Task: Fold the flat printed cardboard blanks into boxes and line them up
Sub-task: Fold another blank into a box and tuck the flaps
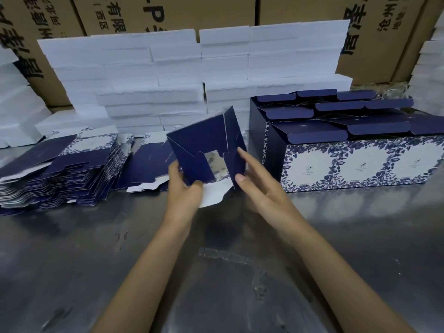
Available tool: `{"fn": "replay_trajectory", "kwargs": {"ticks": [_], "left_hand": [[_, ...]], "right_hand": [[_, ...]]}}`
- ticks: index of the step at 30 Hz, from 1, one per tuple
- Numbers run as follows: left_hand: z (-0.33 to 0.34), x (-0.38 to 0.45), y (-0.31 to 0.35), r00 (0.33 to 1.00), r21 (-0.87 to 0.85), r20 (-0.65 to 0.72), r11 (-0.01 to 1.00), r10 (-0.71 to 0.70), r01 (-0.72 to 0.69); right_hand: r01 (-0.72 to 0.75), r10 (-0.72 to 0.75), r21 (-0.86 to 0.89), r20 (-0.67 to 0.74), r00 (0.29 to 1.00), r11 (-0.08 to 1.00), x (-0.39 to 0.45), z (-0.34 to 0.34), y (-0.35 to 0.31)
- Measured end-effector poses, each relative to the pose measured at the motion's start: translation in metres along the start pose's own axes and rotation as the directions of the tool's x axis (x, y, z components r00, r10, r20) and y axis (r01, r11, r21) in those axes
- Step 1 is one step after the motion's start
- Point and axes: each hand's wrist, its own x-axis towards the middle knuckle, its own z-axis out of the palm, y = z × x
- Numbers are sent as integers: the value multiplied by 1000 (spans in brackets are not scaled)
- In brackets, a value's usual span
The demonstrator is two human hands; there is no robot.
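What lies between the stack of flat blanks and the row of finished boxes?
In the head view, the half-folded navy cardboard box, held by the left hand and right hand.

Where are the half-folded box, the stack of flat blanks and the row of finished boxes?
half-folded box (192,150): head view, on its dark blue panel.
stack of flat blanks (62,181): head view, on the upper sheets at left.
row of finished boxes (360,162): head view, on the floral front face.
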Motion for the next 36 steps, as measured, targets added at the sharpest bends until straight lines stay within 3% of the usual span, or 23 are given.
{"fn": "replay_trajectory", "kwargs": {"ticks": [2, 4, 7, 10, 12, 13, 15, 17, 18, 19, 20, 22, 26, 32, 36], "left_hand": [[6, -4, -8, 996, 80, 65, 995, -64, 59], [8, -5, -12, 980, 296, 128, 949, -155, 112], [5, -7, -13, 929, 594, 288, 804, -235, 19], [-2, -9, -2, 829, 637, 480, 763, -287, -105], [-13, -7, 13, 765, 563, 587, 813, -264, -151], [-19, -6, 20, 771, 502, 602, 850, -208, -163], [-30, -1, 30, 861, 277, 509, 951, -22, -139], [-36, 3, 31, 952, 31, 260, 983, 165, -179], [-37, 4, 29, 956, 25, 132, 964, 261, -266], [-35, 4, 26, 931, 122, 46, 922, 363, -366], [-33, 2, 23, 895, 248, 32, 864, 445, -438], [-27, 2, 14, 857, 397, 152, 763, 493, -510], [-18, 4, 2, 833, 443, 333, 706, 443, -553], [-5, -3, -2, 777, 462, 258, 632, 575, -622], [8, -9, 1, 763, 437, 243, 634, 600, -638]], "right_hand": [[75, -77, -32, -49, 996, 997, 1, 0, -2], [103, -105, -26, -92, 990, 994, 3, -1, -3], [76, -83, -47, -149, 985, 996, 3, -6, -2], [61, -82, -165, -122, 989, 984, 2, -7, -2], [63, -82, -196, -90, 993, 979, 1, -3, -2], [63, -81, -199, -84, 993, 978, 1, -1, -2], [49, -66, -195, -79, 995, 980, 2, 1, -2], [22, -31, -178, -49, 998, 984, 1, 0, -2], [9, -13, -178, -21, 1000, 984, 0, 0, -2], [1, -1, -180, 5, 1000, 984, -1, 0, -2], [2, 2, -176, 24, 1000, 984, -2, 0, -2], [10, -5, -158, 30, 1000, 987, -3, 0, -1], [45, -46, -135, -8, 999, 990, -3, -2, -2], [64, -73, -67, -134, 988, 996, 0, -10, -8], [105, -138, -200, -156, 978, 974, 3, -11, -13]]}}
